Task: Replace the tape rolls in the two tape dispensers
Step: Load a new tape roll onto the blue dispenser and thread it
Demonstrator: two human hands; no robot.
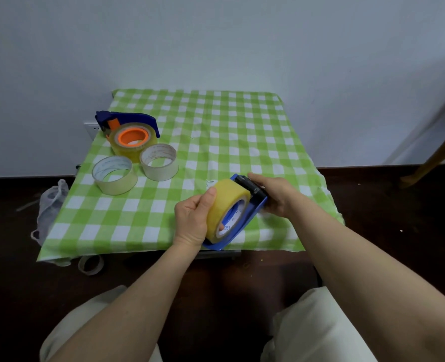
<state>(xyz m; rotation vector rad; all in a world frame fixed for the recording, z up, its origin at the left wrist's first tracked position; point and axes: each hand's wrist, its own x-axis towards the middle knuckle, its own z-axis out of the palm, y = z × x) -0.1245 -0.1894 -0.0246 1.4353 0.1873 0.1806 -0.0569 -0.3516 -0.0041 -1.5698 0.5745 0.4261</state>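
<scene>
Head view: a small table covered with a green-and-white checked cloth [216, 131] stands against a pale wall. Near the front edge of the table, right of centre, the left hand [194, 218] is closed around a yellow tape roll [225, 205], thumb on the outer face of the roll and fingers wrapped behind it, with one fingertip visible through the core. The roll stands on edge against the flat side plate of a blue tape dispenser [245, 220], which is tilted and lies partly over the front edge of the table. The right hand [273, 194] is clamped on the far end of this dispenser, at its black roller section, with the fingers curled around the body. The two hands are apart, each on its own item, with roll and dispenser touching between them. At the rear left of the table a second blue dispenser [127, 121] lies on its side with a clear tape roll on an orange hub [132, 137] mounted in it. Just in front of it, two nearly empty rolls lie flat on the cloth: one at the left [114, 176] and one at the right [159, 163], near each other but not touching. On the dark floor at the left lies a white mesh bag [50, 205], and an empty cardboard core [91, 265] lies beneath the front edge of the table.
</scene>
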